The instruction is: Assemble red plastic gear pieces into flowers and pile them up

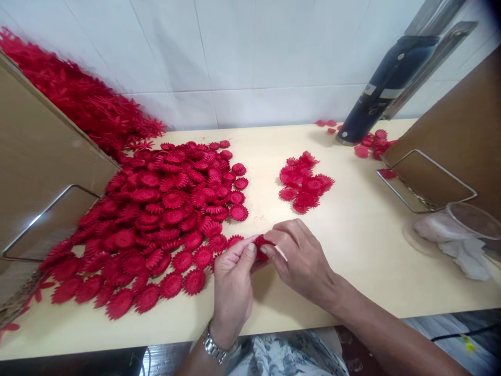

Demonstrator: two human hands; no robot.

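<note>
Near the table's front edge, my left hand (236,279) and my right hand (301,258) meet around a small red flower piece (260,246). My left thumb presses on its near side, and my right thumb and fingers pinch its right side. Fingers cover much of the piece. Just left of my hands spreads a large pile of red rosette-shaped flower pieces (172,201), several lying singly at its edge. Beyond my hands lies a smaller cluster of thin red petal pieces (303,180).
A cardboard panel with a wire bookend (50,222) stands at left, a heap of red petals (78,99) behind it. At right are another cardboard panel (450,136), a dark blue bottle (385,91), some red pieces (376,143) and a plastic cup (473,219) with white tissue.
</note>
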